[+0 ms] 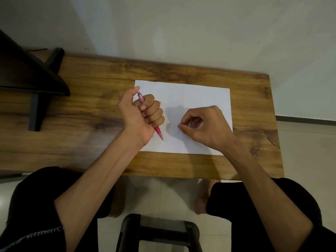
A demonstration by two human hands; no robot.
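The slim pink plastic pen [158, 132] stands tilted in the left hand [140, 115], whose four fingers are wrapped round its barrel in a fist while the thumb lies over its upper end, and its dark tip points down, close over the near left part of the white rectangular sheet of paper [200, 95]. The right hand [205, 124] rests on that sheet just right of the pen and apart from it, fingers curled and thumb and forefinger tips brought together; whether anything sits between them cannot be told. The paper lies flat on the brown wood-grain table [109, 79].
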